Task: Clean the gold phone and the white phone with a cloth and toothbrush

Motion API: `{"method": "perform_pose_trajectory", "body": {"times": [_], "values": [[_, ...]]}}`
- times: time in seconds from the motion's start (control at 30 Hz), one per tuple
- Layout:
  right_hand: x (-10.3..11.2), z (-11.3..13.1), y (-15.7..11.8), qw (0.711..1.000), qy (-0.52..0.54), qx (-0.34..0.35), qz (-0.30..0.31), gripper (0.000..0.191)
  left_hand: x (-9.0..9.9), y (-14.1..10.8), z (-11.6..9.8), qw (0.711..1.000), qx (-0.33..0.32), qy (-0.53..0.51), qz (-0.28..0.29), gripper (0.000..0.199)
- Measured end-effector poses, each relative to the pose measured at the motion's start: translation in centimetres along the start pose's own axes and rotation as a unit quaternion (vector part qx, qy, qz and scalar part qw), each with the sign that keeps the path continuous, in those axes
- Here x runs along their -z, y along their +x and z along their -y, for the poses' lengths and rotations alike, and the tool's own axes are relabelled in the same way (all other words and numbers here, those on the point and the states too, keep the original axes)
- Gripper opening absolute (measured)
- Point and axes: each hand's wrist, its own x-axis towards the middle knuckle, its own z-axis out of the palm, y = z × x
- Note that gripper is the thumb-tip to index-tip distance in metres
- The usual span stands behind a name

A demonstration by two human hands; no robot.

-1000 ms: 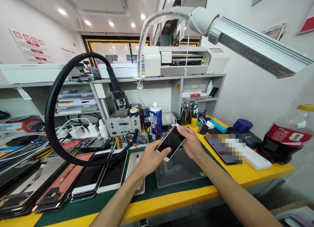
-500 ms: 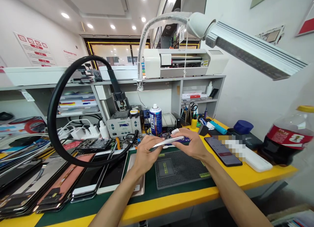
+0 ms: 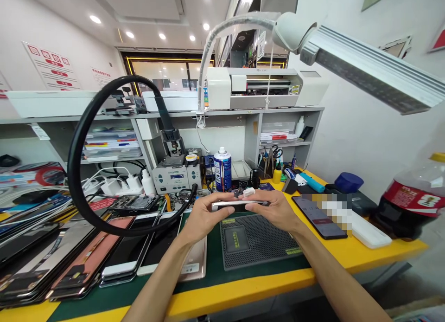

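Note:
Both my hands hold a thin, flat phone (image 3: 239, 203) with a silver-white edge, level above the work mat and seen almost edge-on. My left hand (image 3: 201, 220) closes on its left end, thumb at the near side and fingers behind. The other end is pinched by my right hand (image 3: 278, 211) in the same way. Below lies a grey perforated pad (image 3: 264, 241) on the dark green mat (image 3: 215, 275). Just beyond the phone shows a small white piece (image 3: 249, 192), partly hidden; I cannot tell what it is.
Several phones and screens, including a white phone (image 3: 121, 261), lie at left under a looped black hose (image 3: 74, 159). Behind stand a rework station (image 3: 177, 178) and a blue spray can (image 3: 222, 171). At right are a dark phone (image 3: 320, 217) and cola bottle (image 3: 406, 196). A lamp (image 3: 375, 71) hangs overhead.
The phone has turned from a tilt, right end higher, to nearly level. My right hand's grip has shifted, its thumb now along the near edge. The view has moved slightly.

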Motion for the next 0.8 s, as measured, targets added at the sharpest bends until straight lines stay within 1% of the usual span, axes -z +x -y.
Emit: {"method": "perform_pose_trajectory", "body": {"times": [0.07,0.1,0.17,0.23,0.33,0.43,0.53,0.63,0.7,0.8], "values": [[0.1,0.1,0.0,1.000,0.002,-0.008,-0.010,0.017,0.1,0.0,-0.2,1.000,-0.029,0.010,-0.004,0.020],[0.2,0.1,0.1,1.000,-0.007,-0.004,-0.012,0.016,0.1,0.0,-0.2,0.999,-0.045,0.021,-0.008,0.018],[0.3,0.0,0.2,0.998,-0.046,0.025,-0.014,0.015,0.0,-0.1,0.0,0.995,-0.079,0.051,-0.016,0.016],[0.2,-0.2,0.2,0.991,-0.108,0.073,-0.021,0.016,-0.3,-0.1,0.4,0.988,-0.119,0.093,-0.021,0.017],[-0.5,-0.5,0.2,0.973,-0.183,0.141,-0.027,0.027,-0.8,-0.1,1.3,0.966,-0.186,0.178,-0.011,0.020],[-1.6,-0.7,0.0,0.959,-0.217,0.180,-0.021,0.035,-1.0,-0.1,2.3,0.935,-0.244,0.259,0.006,0.023],[-2.4,-0.9,-0.2,0.950,-0.237,0.202,-0.010,0.035,-0.9,-0.1,3.0,0.907,-0.270,0.323,0.008,0.025],[-2.7,-1.0,-0.2,0.943,-0.248,0.221,-0.007,0.035,-0.7,-0.1,3.4,0.886,-0.285,0.366,0.000,0.026],[-2.7,-1.0,-0.2,0.939,-0.252,0.234,-0.009,0.034,-0.6,-0.1,3.6,0.879,-0.295,0.375,-0.004,0.028],[-2.6,-1.0,-0.1,0.935,-0.256,0.245,-0.012,0.028,-0.7,-0.1,3.7,0.879,-0.303,0.368,-0.011,0.028]]}}
